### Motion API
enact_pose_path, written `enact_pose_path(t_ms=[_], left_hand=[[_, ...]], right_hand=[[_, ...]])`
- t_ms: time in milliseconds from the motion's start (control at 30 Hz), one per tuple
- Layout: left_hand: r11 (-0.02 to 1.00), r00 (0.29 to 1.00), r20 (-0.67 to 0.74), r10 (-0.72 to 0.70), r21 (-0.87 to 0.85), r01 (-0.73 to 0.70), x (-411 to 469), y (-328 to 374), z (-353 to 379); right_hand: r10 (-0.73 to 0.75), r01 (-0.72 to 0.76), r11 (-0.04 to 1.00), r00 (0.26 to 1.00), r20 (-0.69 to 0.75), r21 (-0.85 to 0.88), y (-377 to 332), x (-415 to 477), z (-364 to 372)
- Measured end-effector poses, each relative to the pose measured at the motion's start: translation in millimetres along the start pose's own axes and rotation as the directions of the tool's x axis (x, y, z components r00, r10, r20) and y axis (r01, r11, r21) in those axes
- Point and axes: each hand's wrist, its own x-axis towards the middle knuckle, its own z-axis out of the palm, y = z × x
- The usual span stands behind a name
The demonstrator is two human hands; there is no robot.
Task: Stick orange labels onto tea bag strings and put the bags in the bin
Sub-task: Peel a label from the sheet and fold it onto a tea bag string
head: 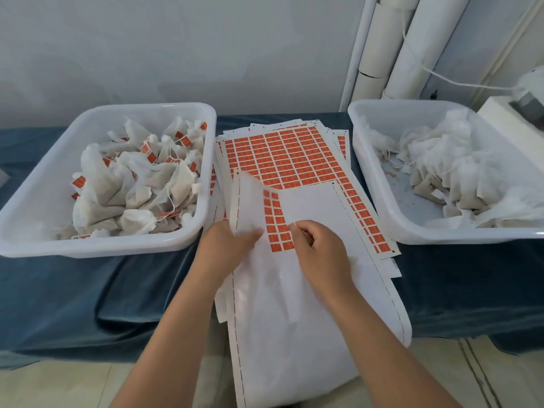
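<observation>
Sheets of orange labels (282, 157) lie fanned between two white bins. On top is a mostly peeled sheet (312, 207) with a short block of labels (276, 222) left on it. My left hand (226, 248) holds a thin white tea bag (247, 201) upright over that sheet. My right hand (321, 254) pinches a white string end (294, 225) just right of the remaining labels. The left bin (38, 184) is heaped with tea bags carrying orange labels (138, 178). The right bin (379, 184) holds unlabelled white tea bags (459, 166).
A blue cloth (88, 290) covers the table, whose front edge runs near my forearms. The peeled backing sheet (294, 348) hangs over that edge. White pipes (412, 45) stand at the back right, and a white machine (518, 113) sits beside the right bin.
</observation>
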Motion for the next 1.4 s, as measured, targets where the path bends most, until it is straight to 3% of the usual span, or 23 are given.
enact_pose_path(t_ms=[133,233,567,800,1400], left_hand=[[0.959,0.99,0.141,-0.024,-0.276,0.063,-3,-1,-7],[0.919,0.98,0.184,-0.078,-0.368,0.143,-7,0,-2],[0.96,0.995,0.097,0.016,-0.28,0.012,-18,3,5],[0.95,0.994,0.109,-0.009,-0.31,0.042,-21,8,12],[0.968,0.993,0.114,0.006,-0.25,0.023,-26,6,14]], right_hand=[[-0.067,0.067,0.998,0.998,-0.002,-0.005,0,-5,-1],[-0.063,0.063,0.998,0.998,-0.003,0.027,-2,-8,-2],[-0.291,0.283,0.954,0.953,-0.082,-0.099,13,-20,0],[-0.249,0.25,0.968,0.967,-0.053,0.01,12,-20,-7],[-0.24,0.239,0.97,0.971,0.023,0.042,20,-13,-10]])
